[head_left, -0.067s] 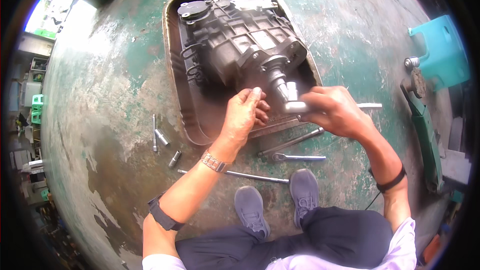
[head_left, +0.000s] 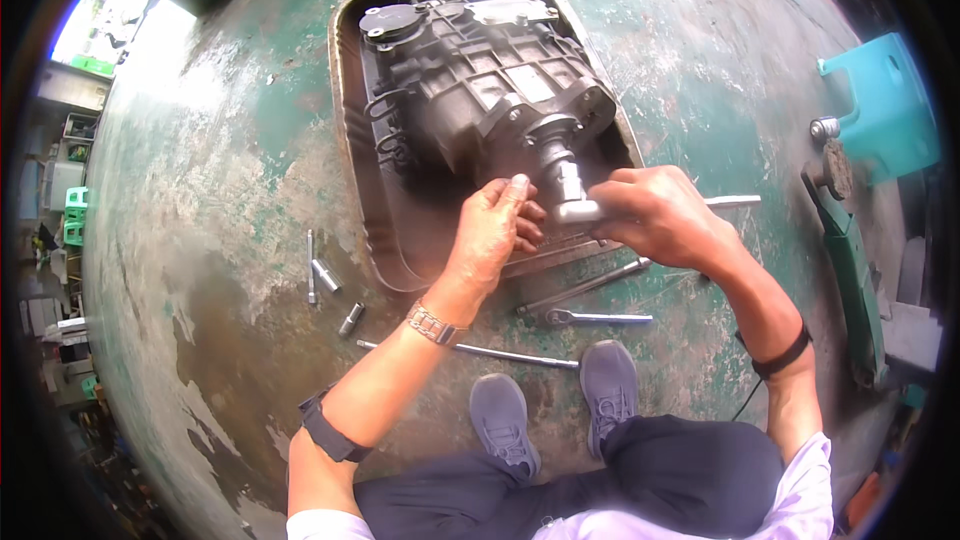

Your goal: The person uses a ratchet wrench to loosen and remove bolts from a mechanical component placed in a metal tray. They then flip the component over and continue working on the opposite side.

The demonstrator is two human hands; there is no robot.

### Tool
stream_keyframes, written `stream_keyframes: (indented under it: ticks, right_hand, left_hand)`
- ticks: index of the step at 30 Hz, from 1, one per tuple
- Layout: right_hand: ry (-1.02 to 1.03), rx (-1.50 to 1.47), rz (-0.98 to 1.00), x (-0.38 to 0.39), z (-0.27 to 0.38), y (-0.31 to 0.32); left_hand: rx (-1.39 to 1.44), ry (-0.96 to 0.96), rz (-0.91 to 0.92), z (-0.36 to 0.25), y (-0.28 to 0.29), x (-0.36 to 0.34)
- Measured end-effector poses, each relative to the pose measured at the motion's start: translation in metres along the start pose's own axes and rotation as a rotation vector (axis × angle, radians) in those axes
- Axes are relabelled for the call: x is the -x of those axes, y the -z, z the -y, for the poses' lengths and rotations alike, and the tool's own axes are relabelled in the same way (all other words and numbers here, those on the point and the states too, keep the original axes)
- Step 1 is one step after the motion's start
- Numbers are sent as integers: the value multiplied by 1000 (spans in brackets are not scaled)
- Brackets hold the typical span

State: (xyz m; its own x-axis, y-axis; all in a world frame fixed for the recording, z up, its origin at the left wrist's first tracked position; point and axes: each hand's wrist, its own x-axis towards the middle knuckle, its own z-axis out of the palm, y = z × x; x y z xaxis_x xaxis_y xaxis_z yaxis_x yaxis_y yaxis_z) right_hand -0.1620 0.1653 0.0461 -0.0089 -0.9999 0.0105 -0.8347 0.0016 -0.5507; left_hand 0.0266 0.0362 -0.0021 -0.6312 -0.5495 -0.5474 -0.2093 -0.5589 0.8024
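Note:
My right hand [head_left: 665,215] is closed around a silver socket wrench handle [head_left: 735,202], whose far end sticks out to the right past the fist. The wrench's head [head_left: 578,212] meets a silver socket [head_left: 566,180], lined up with the shaft end [head_left: 553,135] of a dark metal gearbox [head_left: 480,80]. Just left of the socket, my left hand [head_left: 495,225] has its fingers curled under a raised thumb, with nothing visible in it. The gearbox lies in a worn metal tray [head_left: 385,265] on the floor.
On the floor nearer me lie a ratchet [head_left: 605,318], a long bar [head_left: 520,353], another bar [head_left: 585,286], loose sockets [head_left: 350,319] and a thin extension [head_left: 310,265]. A turquoise stool [head_left: 885,105] and a green floor jack [head_left: 850,280] stand at the right.
The wrench head and my right hand have shifted slightly left, and the socket now sits straighter below the shaft. My left hand has barely moved.

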Motion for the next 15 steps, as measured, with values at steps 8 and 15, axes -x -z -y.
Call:
stream_keyframes:
  ticks: [8,15]
  right_hand:
    - [138,130,-34,-48,-4,-12]
    - [134,144,-12,-49,-11,-14]
  left_hand:
    - [-16,-106,72,-3,-10,-13]
    - [75,-47,102,-1,-14,-21]
